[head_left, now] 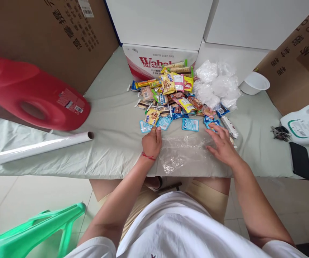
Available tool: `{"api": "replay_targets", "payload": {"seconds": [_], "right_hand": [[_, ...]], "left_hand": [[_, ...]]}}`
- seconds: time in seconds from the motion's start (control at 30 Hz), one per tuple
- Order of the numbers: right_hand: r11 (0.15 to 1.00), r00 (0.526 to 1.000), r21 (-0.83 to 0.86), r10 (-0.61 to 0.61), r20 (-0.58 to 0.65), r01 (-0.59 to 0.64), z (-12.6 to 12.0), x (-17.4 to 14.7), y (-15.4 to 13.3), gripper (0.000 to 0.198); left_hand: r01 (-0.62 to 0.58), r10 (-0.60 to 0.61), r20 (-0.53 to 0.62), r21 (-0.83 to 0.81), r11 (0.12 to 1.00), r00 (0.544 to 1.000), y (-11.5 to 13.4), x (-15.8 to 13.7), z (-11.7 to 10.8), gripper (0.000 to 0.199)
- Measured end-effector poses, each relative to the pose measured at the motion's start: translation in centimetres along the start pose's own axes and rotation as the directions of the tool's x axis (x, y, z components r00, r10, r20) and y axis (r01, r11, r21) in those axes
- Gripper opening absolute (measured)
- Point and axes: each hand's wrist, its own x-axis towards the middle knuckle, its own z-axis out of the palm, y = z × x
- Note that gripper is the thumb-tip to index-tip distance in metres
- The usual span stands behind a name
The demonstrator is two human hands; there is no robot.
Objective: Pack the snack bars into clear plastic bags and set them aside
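A clear plastic bag [186,152] lies flat and crinkled near the table's front edge. At its left edge, my left hand [151,143] is closed with the thumb pointing up; what its fingers hold is hidden. Just beyond those fingertips, a yellow cookie packet [152,116] rests over small light-blue packets [164,123]. My right hand [222,146] is open at the bag's right side, fingers apart, close to a dark-blue packet [211,121]. Another light-blue packet [190,124] lies between the hands. Behind them is a heap of mixed wrapped snacks [167,95].
Crumpled clear bags [216,84] sit right of the heap, beside a white bowl [255,83]. A red jug [36,93] and a plastic-film roll [36,147] lie left. Keys [280,133], a dark phone [301,160] and a white bottle [307,123] are right. Boxes stand behind.
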Motion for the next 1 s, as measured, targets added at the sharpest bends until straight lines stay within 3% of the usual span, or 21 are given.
{"api": "replay_targets", "payload": {"seconds": [0.07,0.13,0.3,0.37,0.47,0.53,0.6,0.73,0.83,1.0], "right_hand": [[0.993,0.992,0.029,-0.112,0.058,0.11,0.2,1.3,-0.6,0.041],[0.985,0.988,0.131,-0.123,0.095,0.11,1.0,2.6,-0.4,0.025],[0.871,0.978,0.446,0.197,0.069,-0.207,2.4,4.8,1.7,0.03],[0.843,0.973,0.49,0.224,0.058,-0.224,1.7,4.9,2.0,0.03],[0.906,0.993,0.421,-0.013,0.12,-0.039,-0.5,4.3,1.6,0.034],[0.931,0.958,0.352,-0.179,0.225,0.092,-1.6,3.2,1.3,0.039],[0.945,0.92,0.295,-0.239,0.311,0.145,-2.0,1.9,1.3,0.04],[0.973,0.944,0.207,-0.162,0.289,0.104,-0.6,-0.2,2.6,0.025],[0.966,0.969,0.253,-0.105,0.225,0.046,0.2,-0.4,3.6,0.029],[0.94,0.983,0.327,0.038,0.182,-0.097,-0.7,0.4,4.2,0.039]], "left_hand": [[-0.014,0.013,-0.016,-0.04,0.999,1.0,-0.2,0.0,-0.1,0.039],[-0.054,0.052,-0.02,-0.114,0.992,0.998,-0.4,-0.2,-0.2,0.043],[-0.168,0.216,0.14,-0.293,0.941,0.966,-0.8,-0.5,-0.4,0.05],[-0.184,0.239,0.168,-0.292,0.939,0.956,-0.9,-0.5,-0.4,0.054],[-0.192,0.231,0.129,-0.26,0.946,0.964,-0.9,-0.3,-0.3,0.059],[-0.197,0.233,0.116,-0.258,0.946,0.966,-0.8,-0.3,-0.3,0.061],[-0.202,0.243,0.116,-0.282,0.938,0.963,-0.8,-0.3,-0.5,0.061],[-0.214,0.273,0.105,-0.383,0.898,0.956,-0.9,-0.3,-0.8,0.06],[-0.209,0.319,0.16,-0.479,0.852,0.934,-1.0,-0.2,-0.9,0.057],[-0.19,0.382,0.239,-0.57,0.8,0.893,-1.2,-0.1,-0.6,0.053]]}}
